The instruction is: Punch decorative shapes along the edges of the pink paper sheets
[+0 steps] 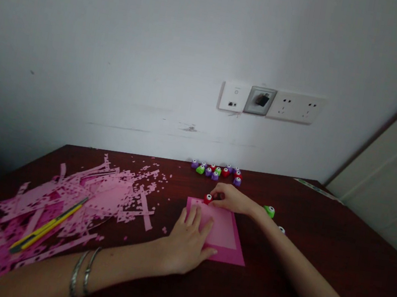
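My left hand [189, 242] lies flat with spread fingers on the left part of a light pink sheet [221, 230]. That sheet rests on a larger, darker pink sheet [237, 257], whose border shows along the right and near sides. At the far edge of the sheets, my right hand [231, 199] has its thumb and fingers closed around a small red craft punch [207, 198] with a white top. The punch's underside is hidden. Beside my right forearm sit a green craft punch [269, 211] and another punch [281, 229], mostly covered by the arm.
Several purple, red and green punches [216, 175] stand at the table's back edge by the wall. On the left, pink paper scraps [111, 195] spread over the dark table [168, 289], with a yellow utility knife [53, 224] on top. Wall sockets [295, 107] are above.
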Action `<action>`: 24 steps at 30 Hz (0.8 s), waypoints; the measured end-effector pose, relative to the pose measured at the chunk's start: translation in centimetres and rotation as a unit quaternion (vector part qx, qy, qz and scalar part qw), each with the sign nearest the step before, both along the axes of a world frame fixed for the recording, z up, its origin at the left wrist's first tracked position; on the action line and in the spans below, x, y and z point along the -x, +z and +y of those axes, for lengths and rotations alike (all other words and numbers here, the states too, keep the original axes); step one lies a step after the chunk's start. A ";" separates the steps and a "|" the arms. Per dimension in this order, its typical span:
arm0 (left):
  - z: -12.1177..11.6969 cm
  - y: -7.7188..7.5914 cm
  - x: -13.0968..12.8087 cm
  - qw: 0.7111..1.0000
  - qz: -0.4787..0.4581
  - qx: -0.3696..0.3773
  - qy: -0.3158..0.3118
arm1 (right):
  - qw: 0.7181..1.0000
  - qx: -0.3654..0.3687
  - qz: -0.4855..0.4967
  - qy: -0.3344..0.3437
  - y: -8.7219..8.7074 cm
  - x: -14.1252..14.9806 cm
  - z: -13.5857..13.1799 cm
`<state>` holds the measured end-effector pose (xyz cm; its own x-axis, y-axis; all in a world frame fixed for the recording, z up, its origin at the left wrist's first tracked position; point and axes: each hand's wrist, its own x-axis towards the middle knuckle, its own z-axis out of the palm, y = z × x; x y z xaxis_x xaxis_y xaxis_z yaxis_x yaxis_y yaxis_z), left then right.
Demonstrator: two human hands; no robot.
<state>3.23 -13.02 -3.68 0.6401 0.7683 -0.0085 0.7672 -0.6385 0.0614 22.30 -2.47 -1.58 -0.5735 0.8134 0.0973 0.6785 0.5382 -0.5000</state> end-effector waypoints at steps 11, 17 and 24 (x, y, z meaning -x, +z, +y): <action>0.0 0.1 -0.1 1.000 0.001 -0.010 -0.005 | 0.999 -0.004 0.013 -0.033 1.3 -2.5 0.6; -0.1 0.7 -0.1 1.000 0.004 -0.006 -0.011 | 0.993 -0.048 -0.018 -0.102 2.4 -4.7 -0.3; -0.3 1.3 0.6 0.999 0.000 0.036 -0.034 | 0.982 -0.053 -0.069 -0.165 2.1 -7.5 -3.3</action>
